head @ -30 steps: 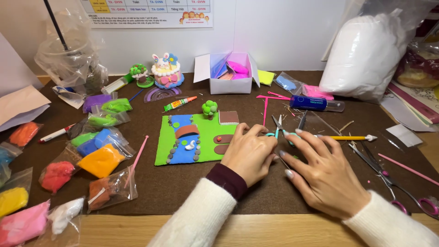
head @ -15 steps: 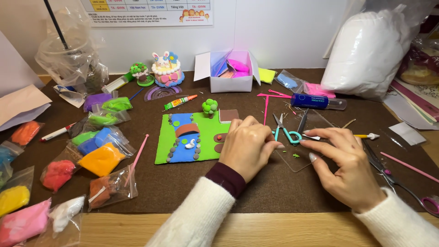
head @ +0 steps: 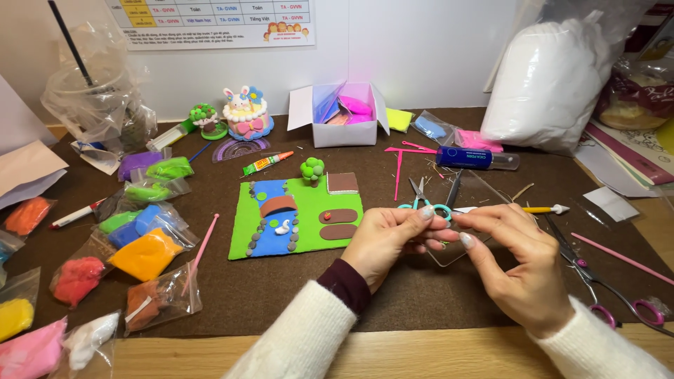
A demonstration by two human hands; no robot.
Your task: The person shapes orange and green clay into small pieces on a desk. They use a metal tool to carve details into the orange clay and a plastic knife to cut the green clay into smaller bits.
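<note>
Work looked well along. The green clay scene board point(head: 298, 219) already carried a blue river w/ grey pebble edging, a brown arched bridge, a small white swan, a little green tree point(head: 312, 169), a brown square tile and two brown oval patches. Judging by the open clay bags and tools spread around, small details were probably what was left; nothing showed the piece as finished.

Left hand point(head: 387, 241) sat just right of the board, wrist low over the brown felt mat point(head: 267, 288), fingers curled inward, thumb and forefinger tips pinched together. Right hand point(head: 523, 270) came in from the lower right, palm turned down, fingers bent, thumb and forefinger tips meeting the left ones. Between those tips something tiny was being pinched; too small to tell what, likely a bit of clay. Both hands closed in a fine pinch, not a fist.

Directly under the fingertips lay a clear plastic sheet point(head: 484, 188). Just beyond the tips, touching-close, were small teal-handled scissors point(head: 425, 201). Past the right fingers: a yellow-handled sculpting tool point(head: 540, 209). Right of the right wrist: pink-handled scissors point(head: 609, 289). Well left of the left hand: bags of clay, incl. orange point(head: 145, 254) and red point(head: 76, 278). Far beyond the fingers: a white open box point(head: 344, 123) and a bunny cake model point(head: 246, 112).
</note>
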